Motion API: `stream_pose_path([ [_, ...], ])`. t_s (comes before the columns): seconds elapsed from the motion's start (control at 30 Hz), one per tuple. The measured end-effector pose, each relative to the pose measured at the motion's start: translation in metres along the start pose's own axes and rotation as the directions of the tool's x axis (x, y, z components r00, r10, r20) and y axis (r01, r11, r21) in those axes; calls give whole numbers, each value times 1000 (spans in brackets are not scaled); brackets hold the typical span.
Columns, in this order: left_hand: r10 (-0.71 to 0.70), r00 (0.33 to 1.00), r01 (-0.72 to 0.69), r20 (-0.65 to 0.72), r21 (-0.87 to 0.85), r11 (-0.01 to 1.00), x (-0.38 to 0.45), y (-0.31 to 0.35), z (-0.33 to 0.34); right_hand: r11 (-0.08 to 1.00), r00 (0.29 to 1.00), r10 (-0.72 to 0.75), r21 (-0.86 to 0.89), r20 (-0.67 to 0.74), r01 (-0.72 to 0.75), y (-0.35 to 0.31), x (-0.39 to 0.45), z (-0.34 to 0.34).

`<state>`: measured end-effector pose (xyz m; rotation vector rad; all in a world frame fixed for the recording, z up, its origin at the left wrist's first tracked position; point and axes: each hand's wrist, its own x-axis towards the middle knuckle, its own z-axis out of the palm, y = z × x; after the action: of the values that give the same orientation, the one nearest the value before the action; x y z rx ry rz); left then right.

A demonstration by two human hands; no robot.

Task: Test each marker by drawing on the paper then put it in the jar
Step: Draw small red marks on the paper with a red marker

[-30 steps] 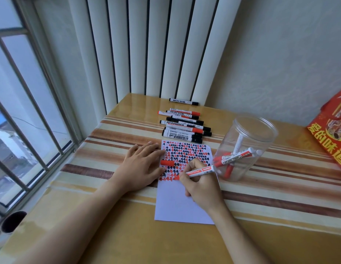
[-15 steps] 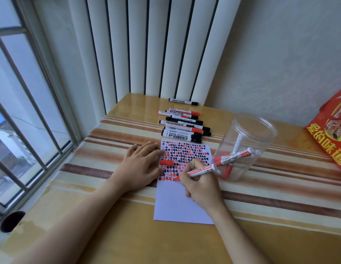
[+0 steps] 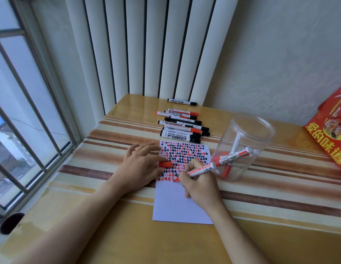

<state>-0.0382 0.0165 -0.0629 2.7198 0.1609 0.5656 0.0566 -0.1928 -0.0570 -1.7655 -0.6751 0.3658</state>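
Note:
A white sheet of paper [image 3: 177, 206] lies on the table, its upper half covered in red and black marks. My right hand [image 3: 199, 184] grips an uncapped red marker [image 3: 201, 170] with the tip on the paper at the lowest row of marks. My left hand [image 3: 142, 166] rests flat on the paper's left edge and holds the red cap [image 3: 165, 164] between its fingers. A clear plastic jar [image 3: 247, 134] stands upright to the right of the paper with several markers inside. Several capped red and black markers [image 3: 182, 128] lie in a row beyond the paper.
A red printed bag [image 3: 329, 138] stands at the table's right edge. A barred window [image 3: 28, 115] runs along the left side, and a white ribbed panel [image 3: 146, 46] rises behind the table. A dark round cup [image 3: 11, 222] sits at the lower left.
The marker tip has shifted slightly on the paper under my right hand. My left hand and the jar stay where they were.

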Motion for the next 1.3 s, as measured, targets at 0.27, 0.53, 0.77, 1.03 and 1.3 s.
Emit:
stream_pose_path([
  [0.27, 60, 992, -74, -110, -126, 989, 0, 0, -11, 966, 990, -130, 221, -48, 137, -8, 1, -3],
  [0.53, 110, 994, -113, -25, -276, 955, -4, 10, -22, 969, 986, -148, 209, 77, 130, -13, -2, 1],
  [0.77, 123, 992, -129, -37, -257, 958, -4, 12, -23, 926, 986, -63, 377, 153, 1, -22, -4, -3],
  [1.03, 122, 990, -134, -73, -192, 972, -4, 10, -21, 981, 993, -77, 184, 90, 59, -12, 9, -21],
  [1.3, 253, 964, -257, -83, -38, 966, -3, 13, -15, 821, 905, -417, -391, 86, 416, -9, 7, -16],
])
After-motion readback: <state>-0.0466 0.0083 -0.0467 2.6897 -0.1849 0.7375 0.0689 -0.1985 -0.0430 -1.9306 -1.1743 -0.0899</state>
